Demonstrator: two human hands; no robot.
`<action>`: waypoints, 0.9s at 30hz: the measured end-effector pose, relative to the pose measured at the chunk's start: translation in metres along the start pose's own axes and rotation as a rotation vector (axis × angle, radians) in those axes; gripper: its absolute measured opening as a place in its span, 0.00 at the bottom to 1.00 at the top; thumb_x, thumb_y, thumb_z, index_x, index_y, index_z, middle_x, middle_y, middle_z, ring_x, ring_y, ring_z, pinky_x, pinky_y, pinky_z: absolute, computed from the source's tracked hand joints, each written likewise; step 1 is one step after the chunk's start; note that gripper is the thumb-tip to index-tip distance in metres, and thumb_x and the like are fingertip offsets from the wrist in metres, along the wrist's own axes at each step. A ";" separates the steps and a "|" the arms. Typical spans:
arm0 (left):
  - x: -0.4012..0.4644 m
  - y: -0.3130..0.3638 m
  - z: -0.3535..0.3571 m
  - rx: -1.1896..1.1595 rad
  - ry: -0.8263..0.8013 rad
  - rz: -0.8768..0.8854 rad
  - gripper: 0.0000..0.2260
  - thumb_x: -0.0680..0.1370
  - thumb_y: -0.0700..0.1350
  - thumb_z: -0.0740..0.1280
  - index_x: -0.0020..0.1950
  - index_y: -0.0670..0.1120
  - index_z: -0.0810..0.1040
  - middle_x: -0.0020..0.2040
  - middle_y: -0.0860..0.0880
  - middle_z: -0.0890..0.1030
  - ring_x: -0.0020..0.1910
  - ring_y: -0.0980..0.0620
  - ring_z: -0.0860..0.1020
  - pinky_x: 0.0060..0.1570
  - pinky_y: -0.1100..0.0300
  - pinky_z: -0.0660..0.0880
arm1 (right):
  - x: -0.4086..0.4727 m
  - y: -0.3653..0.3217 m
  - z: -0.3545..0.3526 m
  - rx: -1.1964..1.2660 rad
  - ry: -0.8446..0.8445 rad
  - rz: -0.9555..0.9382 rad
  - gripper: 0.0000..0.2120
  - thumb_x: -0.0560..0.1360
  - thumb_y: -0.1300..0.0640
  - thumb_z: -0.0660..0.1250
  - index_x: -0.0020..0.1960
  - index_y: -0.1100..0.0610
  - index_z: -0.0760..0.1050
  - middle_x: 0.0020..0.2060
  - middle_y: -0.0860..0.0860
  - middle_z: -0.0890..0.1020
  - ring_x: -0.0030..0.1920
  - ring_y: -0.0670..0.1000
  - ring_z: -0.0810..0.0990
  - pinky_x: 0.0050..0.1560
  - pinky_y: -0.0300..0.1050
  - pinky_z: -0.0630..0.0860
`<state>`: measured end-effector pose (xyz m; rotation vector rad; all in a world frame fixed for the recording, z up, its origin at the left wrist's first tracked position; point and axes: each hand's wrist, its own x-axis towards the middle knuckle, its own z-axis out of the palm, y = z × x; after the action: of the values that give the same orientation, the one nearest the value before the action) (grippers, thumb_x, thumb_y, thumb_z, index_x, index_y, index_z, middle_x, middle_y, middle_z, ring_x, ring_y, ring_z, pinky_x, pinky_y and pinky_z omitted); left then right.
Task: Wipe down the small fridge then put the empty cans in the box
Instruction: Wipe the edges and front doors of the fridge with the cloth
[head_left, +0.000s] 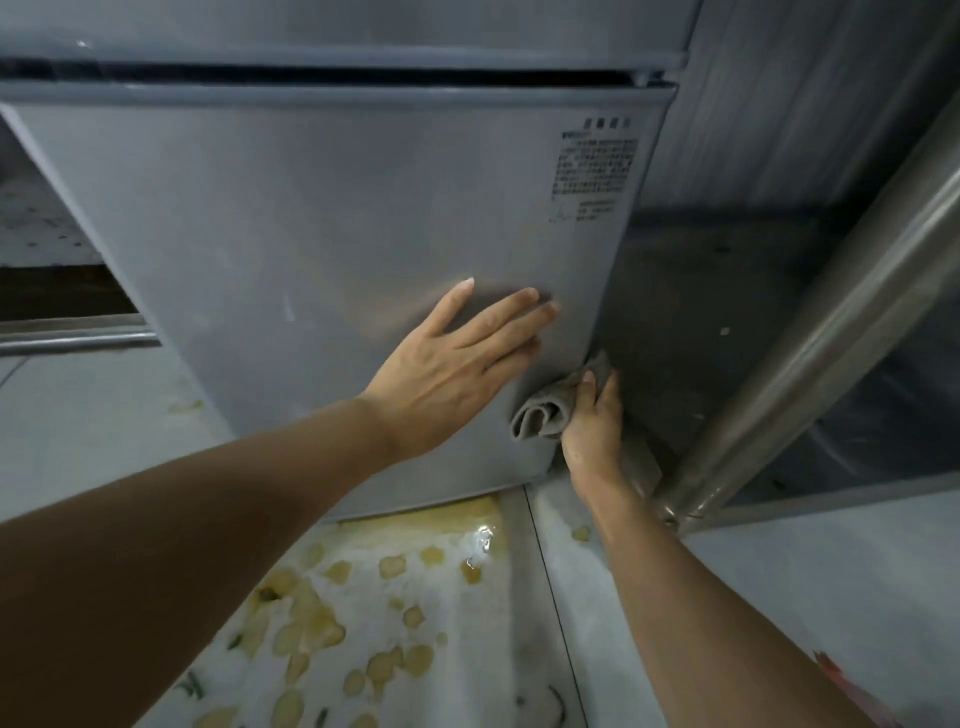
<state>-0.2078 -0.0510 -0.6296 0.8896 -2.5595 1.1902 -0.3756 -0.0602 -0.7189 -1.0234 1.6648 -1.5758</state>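
Observation:
A small grey fridge (270, 218) fills the upper half of the view, its lower door shut, with a printed label (592, 171) at the door's top right. My left hand (457, 364) lies flat on the lower door, fingers spread, holding nothing. My right hand (595, 426) grips a folded grey cloth (545, 410) and presses it against the door's lower right edge, near the fridge's dark side panel (691, 322). No cans and no box are in view.
A thick shiny metal pole (831, 322) slants up just right of the fridge, close to my right hand. Below the fridge, the floor tiles (374, 613) carry yellow patches and a wet gleam. A shelf edge (72, 338) shows at the left.

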 end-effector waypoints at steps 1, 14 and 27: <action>-0.002 0.004 0.004 0.002 -0.007 0.010 0.25 0.75 0.38 0.47 0.68 0.44 0.72 0.75 0.45 0.63 0.74 0.45 0.63 0.68 0.43 0.53 | -0.003 0.008 0.000 0.013 -0.016 0.037 0.22 0.82 0.59 0.52 0.74 0.63 0.56 0.72 0.59 0.65 0.70 0.54 0.65 0.63 0.32 0.59; -0.028 0.044 0.037 0.004 -0.214 0.123 0.25 0.74 0.42 0.61 0.72 0.46 0.67 0.78 0.45 0.55 0.77 0.45 0.54 0.71 0.45 0.42 | -0.017 0.068 -0.005 -0.228 -0.160 0.366 0.22 0.83 0.56 0.49 0.76 0.60 0.54 0.72 0.60 0.62 0.71 0.58 0.63 0.66 0.44 0.63; -0.062 0.057 0.014 -0.292 -0.391 0.039 0.26 0.75 0.40 0.63 0.73 0.48 0.65 0.77 0.45 0.56 0.77 0.45 0.53 0.72 0.48 0.51 | -0.043 0.050 -0.009 -0.559 -0.078 0.436 0.15 0.81 0.58 0.56 0.64 0.65 0.66 0.61 0.63 0.74 0.60 0.62 0.75 0.48 0.46 0.70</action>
<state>-0.1904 -0.0054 -0.6997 1.0934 -2.9618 0.6715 -0.3674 -0.0196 -0.7708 -0.8772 2.1512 -0.7970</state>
